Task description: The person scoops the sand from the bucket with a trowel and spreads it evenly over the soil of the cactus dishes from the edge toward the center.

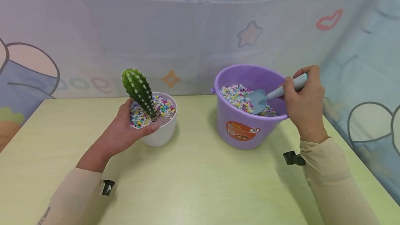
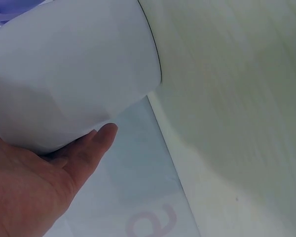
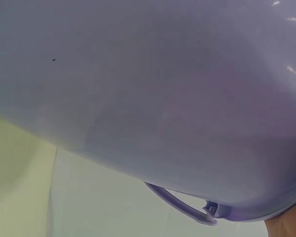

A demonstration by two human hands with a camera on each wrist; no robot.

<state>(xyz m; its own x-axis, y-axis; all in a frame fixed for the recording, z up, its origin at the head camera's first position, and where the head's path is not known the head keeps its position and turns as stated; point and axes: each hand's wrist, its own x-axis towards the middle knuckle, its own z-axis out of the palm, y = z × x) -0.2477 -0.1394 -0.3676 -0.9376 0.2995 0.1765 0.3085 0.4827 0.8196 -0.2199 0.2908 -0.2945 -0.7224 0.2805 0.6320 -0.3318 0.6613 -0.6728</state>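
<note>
My left hand (image 1: 123, 131) holds the left side of a white flower pot (image 1: 164, 135), thumb across its front and fingers round the back. A green cactus (image 1: 136, 88) leans to the left in the pot, among colourful pebbles (image 1: 164, 106) that leave a greyish patch bare near the front. In the left wrist view, fingers (image 2: 91, 153) lie along the pot's wall. My right hand (image 1: 306, 105) grips the handle of a light blue toy trowel (image 1: 257, 100). Its scoop rests among pebbles (image 1: 235, 94) inside a purple bucket (image 1: 223, 122); the bucket's wall fills most of the right wrist view.
Both containers stand on a pale yellow-green table (image 1: 193, 180), the bucket right of the pot with a gap between. A printed cloth (image 1: 187, 37) hangs behind the table and along its right side. The bucket's handle (image 3: 180, 205) hangs on its far side.
</note>
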